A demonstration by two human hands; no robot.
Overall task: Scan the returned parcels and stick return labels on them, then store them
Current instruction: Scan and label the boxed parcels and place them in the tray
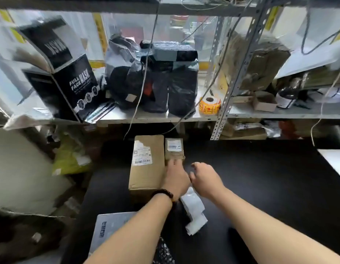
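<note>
small parcel (174,149) sat on black table (260,178), right against cardboard box (148,168). left hand (175,178) laid straight fingers on its near end. right hand (205,178) hovered beside, loosely curled, empty.

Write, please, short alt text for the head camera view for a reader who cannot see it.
A person's left hand touches a small brown parcel beside a larger cardboard box on a black table; the right hand hovers nearby, holding nothing. White labels lie near the wrists; a cluttered shelf stands behind.

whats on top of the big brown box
A white barcode label is stuck on the far half of the big brown box. The left hand covers its near right corner.
</note>
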